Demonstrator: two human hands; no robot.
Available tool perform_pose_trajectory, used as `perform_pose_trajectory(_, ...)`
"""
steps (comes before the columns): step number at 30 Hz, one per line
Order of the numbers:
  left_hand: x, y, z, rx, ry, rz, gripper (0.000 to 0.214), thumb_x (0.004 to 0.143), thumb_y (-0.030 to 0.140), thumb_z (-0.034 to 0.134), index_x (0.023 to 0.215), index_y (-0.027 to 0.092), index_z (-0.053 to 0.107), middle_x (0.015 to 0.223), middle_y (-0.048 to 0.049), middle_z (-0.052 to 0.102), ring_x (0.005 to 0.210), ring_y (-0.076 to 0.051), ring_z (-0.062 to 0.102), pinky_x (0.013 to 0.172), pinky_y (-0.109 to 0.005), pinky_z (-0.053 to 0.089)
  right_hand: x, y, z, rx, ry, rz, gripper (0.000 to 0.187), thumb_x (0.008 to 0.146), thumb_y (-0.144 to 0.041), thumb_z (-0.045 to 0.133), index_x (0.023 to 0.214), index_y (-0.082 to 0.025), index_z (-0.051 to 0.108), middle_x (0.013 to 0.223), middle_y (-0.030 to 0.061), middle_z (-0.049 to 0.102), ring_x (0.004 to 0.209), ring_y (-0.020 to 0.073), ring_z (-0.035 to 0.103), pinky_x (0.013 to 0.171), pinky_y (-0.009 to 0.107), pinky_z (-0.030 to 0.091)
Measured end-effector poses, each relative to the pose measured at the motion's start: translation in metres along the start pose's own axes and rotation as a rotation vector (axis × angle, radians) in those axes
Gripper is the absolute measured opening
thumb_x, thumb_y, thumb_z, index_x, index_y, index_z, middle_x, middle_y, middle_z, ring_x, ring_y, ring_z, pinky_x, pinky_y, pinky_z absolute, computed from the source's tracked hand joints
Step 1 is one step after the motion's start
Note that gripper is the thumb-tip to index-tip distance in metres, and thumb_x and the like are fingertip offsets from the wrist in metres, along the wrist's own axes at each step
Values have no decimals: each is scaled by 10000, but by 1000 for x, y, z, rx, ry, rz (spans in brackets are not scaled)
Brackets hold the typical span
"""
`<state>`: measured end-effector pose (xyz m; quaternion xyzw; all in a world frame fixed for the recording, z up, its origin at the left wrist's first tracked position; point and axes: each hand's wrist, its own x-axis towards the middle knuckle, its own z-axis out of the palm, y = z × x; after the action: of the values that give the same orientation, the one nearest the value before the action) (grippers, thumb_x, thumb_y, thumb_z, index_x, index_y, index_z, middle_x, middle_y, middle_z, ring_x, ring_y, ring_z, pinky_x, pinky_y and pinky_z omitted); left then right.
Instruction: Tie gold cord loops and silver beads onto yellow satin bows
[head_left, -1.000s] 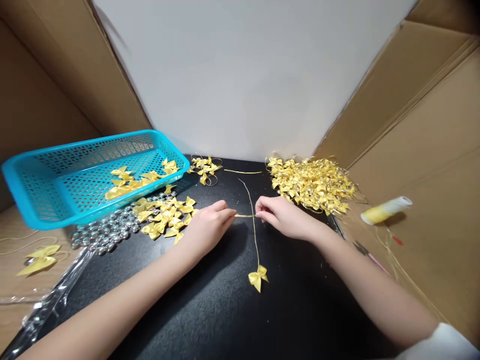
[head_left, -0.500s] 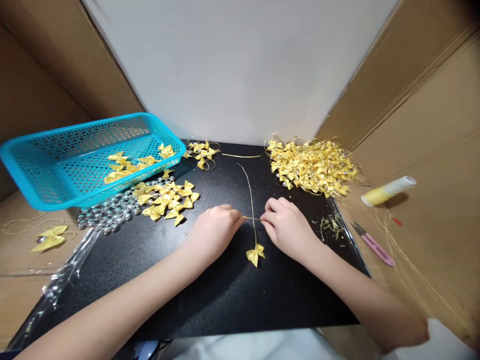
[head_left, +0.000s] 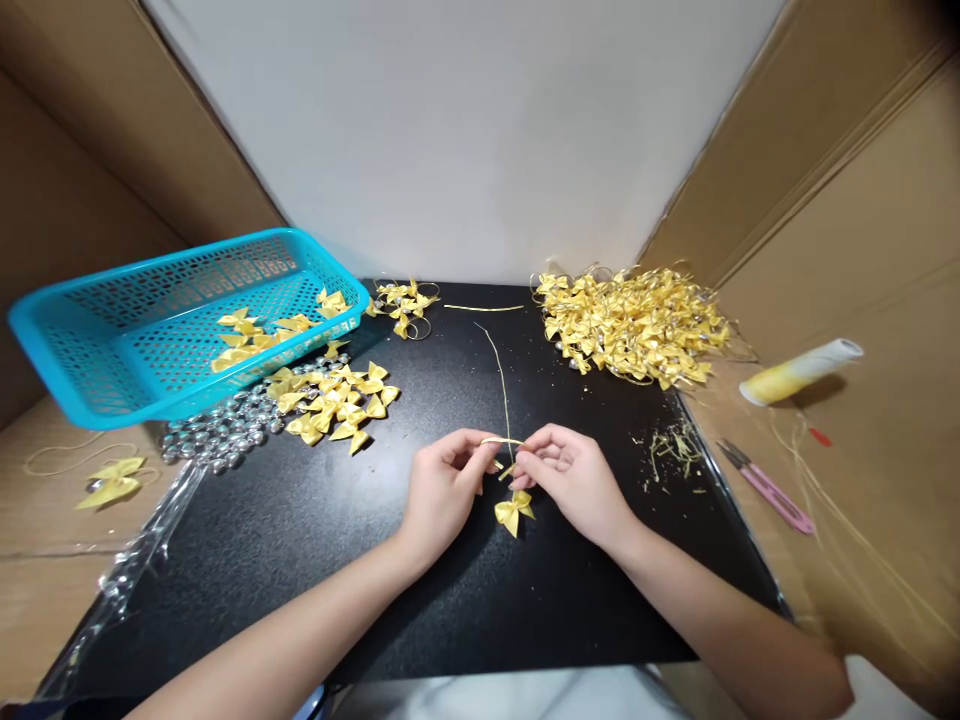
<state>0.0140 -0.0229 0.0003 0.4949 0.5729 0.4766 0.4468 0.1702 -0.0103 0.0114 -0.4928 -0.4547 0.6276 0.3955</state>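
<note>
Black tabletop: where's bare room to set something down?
Bare: between left forearm and right forearm, nearer the wearer than the lone bow; also between left forearm and silver beads. Crowded: far left with basket, beads and loose bows; far right with bow heap; thread clippings dot the right side.

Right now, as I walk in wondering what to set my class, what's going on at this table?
A person is working bare-handed over a black table. The left hand and right hand pinch a short gold cord, bent between them across a long thread that runs toward a bow. On the left, a blue basket holds more bows, with silver beads beside it. A heap of bows lies at the far right; pink snips lie nearer.
</note>
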Motion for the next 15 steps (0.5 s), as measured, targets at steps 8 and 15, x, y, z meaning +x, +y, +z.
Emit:
perform_pose_trajectory(8, -5, -1, 2, -159, 24, -74, 158, 741, 269, 691, 812, 136, 738, 639, -21, 713, 462, -83, 561, 458, -181, 483, -8, 10, 8, 109, 169, -76, 295, 634, -384, 828, 689, -187, 616, 673, 31, 733, 654, 207, 753, 622, 274, 598)
perform_pose_trajectory(15, -9, 2, 2, -208, 35, -74, 154, 759, 291, 701, 772, 146, 653, 631, -21, 710, 478, -96, 594, 471, -191, 505, -9, 11, 12, 97, 198, -67, 272, 628, -357, 827, 666, -194, 613, 638, 29, 720, 632, 223, 751, 568, 272, 584)
